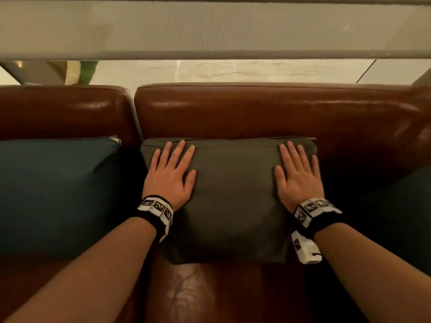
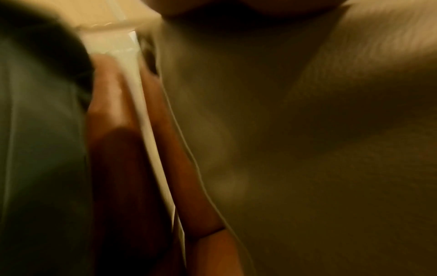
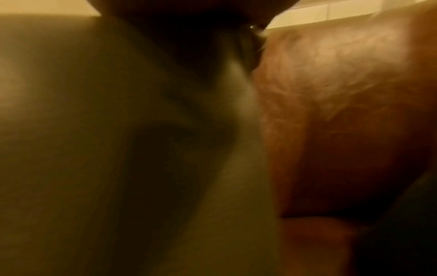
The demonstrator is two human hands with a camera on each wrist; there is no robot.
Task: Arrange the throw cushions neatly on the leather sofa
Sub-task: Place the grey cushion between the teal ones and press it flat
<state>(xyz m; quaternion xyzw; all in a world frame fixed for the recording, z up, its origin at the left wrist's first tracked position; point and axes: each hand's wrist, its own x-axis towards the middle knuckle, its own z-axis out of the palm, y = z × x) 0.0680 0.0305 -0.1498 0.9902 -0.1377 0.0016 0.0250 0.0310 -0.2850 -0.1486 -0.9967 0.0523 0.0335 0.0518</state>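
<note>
An olive-green cushion [image 1: 233, 194] leans upright against the back of the brown leather sofa [image 1: 256, 113], its zip edge on top. My left hand [image 1: 170, 173] lies flat on the cushion's left part, fingers straight and spread. My right hand [image 1: 298, 176] presses flat on its right part in the same way. A dark teal cushion [image 1: 53, 194] stands to the left against the neighbouring backrest. In the left wrist view the olive cushion [image 2: 307, 149] fills the frame, blurred, with the teal cushion [image 2: 35, 149] at the left. The right wrist view shows olive fabric [image 3: 94, 130] and sofa leather [image 3: 343, 112].
A gap [image 1: 137, 117] separates the two sofa backrests. Another dark cushion [image 1: 401, 217] sits in shadow at the right. Bare leather seat [image 1: 198, 294] lies in front of the olive cushion. Behind the sofa is a pale floor [image 1: 233, 71] and a light blind [image 1: 210, 29].
</note>
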